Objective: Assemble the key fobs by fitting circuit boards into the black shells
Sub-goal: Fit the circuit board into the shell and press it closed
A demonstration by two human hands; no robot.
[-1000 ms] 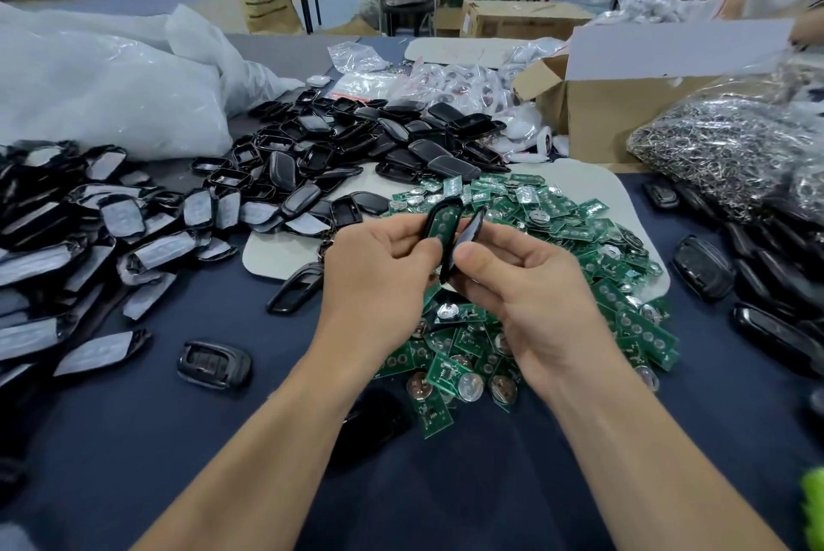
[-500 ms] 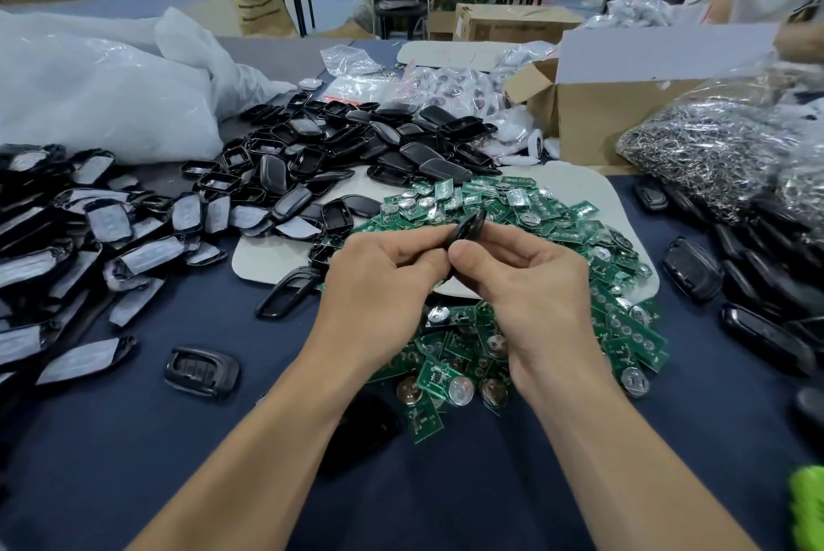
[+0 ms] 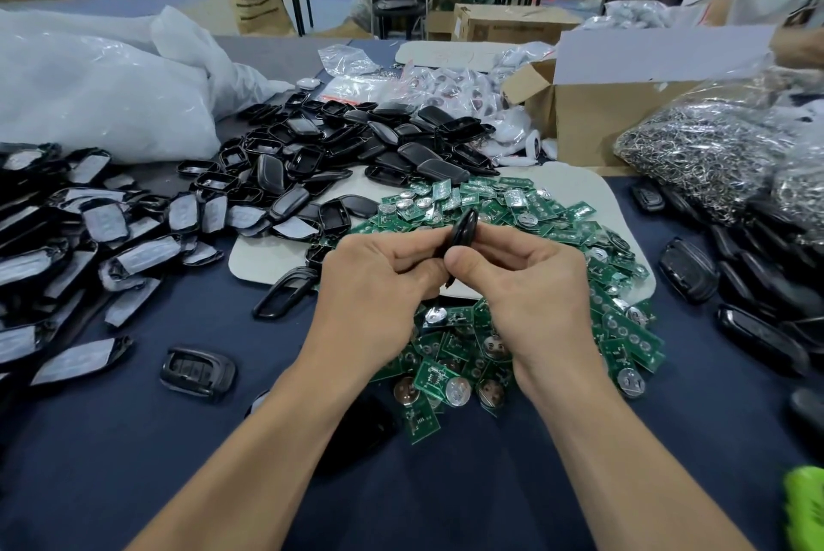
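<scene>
The left hand [image 3: 379, 283] and right hand [image 3: 530, 283] both pinch one black shell [image 3: 463, 227] edge-on, just above the central heap of circuit boards [image 3: 512, 202]. It looks almost snapped together. Many boards and the far-left empty shells [image 3: 307, 129] are unassembled, so most of the work is left.

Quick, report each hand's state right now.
Left hand: closed, fingers pinching the black shell.
Right hand: closed, fingers pinching the same black shell.

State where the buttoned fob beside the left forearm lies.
In head view, the fob lies lower left on the blue cloth, left of the left forearm, below the wrapped shells.
</scene>
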